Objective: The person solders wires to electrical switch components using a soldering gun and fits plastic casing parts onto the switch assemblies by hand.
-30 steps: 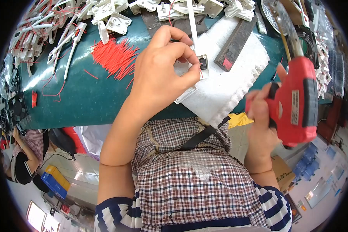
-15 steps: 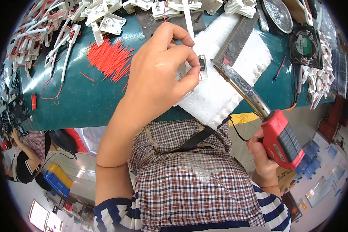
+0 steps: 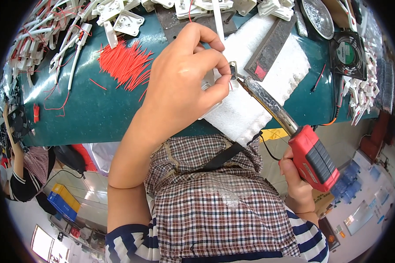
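Observation:
My right hand (image 3: 299, 182) grips a soldering iron (image 3: 315, 158) by its red and black handle. The iron's metal barrel slants up and left, and its tip meets or nearly meets a small black part (image 3: 233, 70) set in a white plastic housing. Thumb and fingers of my left hand (image 3: 186, 76) are pinched together right at that black part. A short bit of thin red wire (image 3: 231, 84) shows at the fingertips; most of the housing is hidden behind the hand. Beneath lies a white foam-like pad (image 3: 254, 109).
A dark metal bar (image 3: 270, 48) with a red patch lies on the pad. Left are cut red wires (image 3: 125, 65) and piled white housings (image 3: 35, 48). Right stand a small black fan (image 3: 347, 55) and a metal dish (image 3: 318, 17). Another person's arm (image 3: 17, 153) shows far left.
The soldering iron has moved left from the dark bar's end to the black part at my left fingertips. My left hand has barely shifted. The other person's arm has moved up.

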`<move>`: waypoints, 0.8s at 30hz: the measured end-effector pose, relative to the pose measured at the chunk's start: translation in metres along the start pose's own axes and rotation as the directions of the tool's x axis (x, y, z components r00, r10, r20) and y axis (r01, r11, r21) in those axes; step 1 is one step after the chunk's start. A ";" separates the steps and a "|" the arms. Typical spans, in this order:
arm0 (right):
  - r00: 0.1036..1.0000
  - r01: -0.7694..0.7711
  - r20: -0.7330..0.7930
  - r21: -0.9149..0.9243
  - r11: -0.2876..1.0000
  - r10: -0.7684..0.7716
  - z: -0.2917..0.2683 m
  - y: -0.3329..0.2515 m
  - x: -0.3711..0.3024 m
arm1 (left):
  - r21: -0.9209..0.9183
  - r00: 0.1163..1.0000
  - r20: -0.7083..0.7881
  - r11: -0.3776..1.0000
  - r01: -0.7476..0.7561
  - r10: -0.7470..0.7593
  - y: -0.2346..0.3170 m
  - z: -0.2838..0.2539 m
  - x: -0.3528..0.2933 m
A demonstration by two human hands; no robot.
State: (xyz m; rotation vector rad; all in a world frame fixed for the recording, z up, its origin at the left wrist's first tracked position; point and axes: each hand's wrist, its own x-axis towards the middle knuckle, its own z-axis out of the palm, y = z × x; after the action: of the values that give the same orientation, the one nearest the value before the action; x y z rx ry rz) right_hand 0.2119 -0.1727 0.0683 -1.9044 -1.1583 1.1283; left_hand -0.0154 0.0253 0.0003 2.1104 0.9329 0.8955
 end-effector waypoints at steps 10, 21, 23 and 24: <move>0.993 0.120 0.018 -0.146 0.982 -0.119 -0.001 0.001 0.001 | -0.030 1.000 0.024 1.000 0.009 -0.009 -0.001 -0.002 0.000; 0.996 0.064 -0.046 -0.160 0.985 -0.072 -0.004 -0.003 -0.008 | -0.058 0.997 0.071 0.998 0.016 -0.012 -0.003 -0.004 0.000; 0.994 0.100 -0.031 -0.211 0.972 -0.109 -0.005 -0.001 -0.008 | -0.064 0.997 0.073 0.998 0.026 -0.021 -0.002 -0.004 0.000; 0.994 0.101 -0.030 -0.210 0.972 -0.110 -0.006 0.001 -0.008 | -0.067 0.997 0.074 0.997 0.035 -0.030 -0.002 -0.004 -0.001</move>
State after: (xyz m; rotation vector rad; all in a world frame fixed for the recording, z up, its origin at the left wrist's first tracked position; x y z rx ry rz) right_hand 0.2153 -0.1808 0.0731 -1.9854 -1.3838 0.9365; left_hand -0.0197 0.0271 0.0010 2.0506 0.8845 0.8164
